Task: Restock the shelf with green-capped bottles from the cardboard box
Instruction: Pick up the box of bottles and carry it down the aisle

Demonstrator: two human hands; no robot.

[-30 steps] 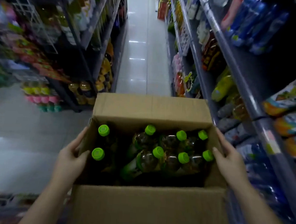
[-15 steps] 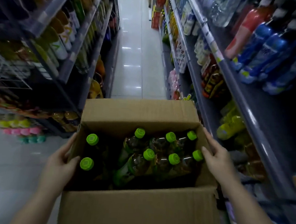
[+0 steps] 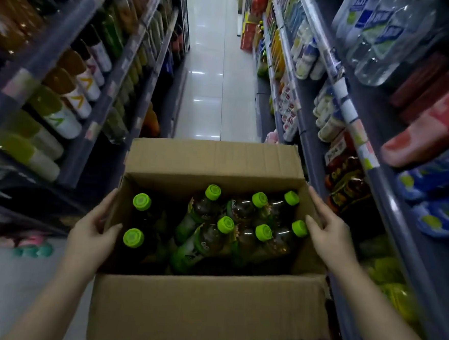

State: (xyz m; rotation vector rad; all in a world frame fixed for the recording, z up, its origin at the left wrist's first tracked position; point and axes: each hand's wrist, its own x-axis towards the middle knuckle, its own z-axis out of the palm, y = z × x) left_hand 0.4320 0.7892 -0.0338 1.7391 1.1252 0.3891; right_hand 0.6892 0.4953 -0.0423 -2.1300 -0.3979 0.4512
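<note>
An open cardboard box (image 3: 203,306) is held in front of me, flaps spread. Inside stand several dark bottles with bright green caps (image 3: 225,224), two apart on the left (image 3: 133,238) and the others packed to the right. My left hand (image 3: 91,237) grips the box's left wall, thumb over the rim. My right hand (image 3: 327,235) grips the right wall, fingers curled over its edge beside a cap. The box is carried in the air between two shelf rows.
Drink shelves line both sides of a narrow aisle: juice bottles on the left racks (image 3: 63,97), water, blue bottles and red packs on the right shelves (image 3: 354,120). A glossy white floor (image 3: 213,89) runs ahead. Red cartons (image 3: 250,36) stand far down on the right.
The view has tilted up and moved forward along the aisle; higher shelves now show on both sides. Both hands keep the same grip on the box.
</note>
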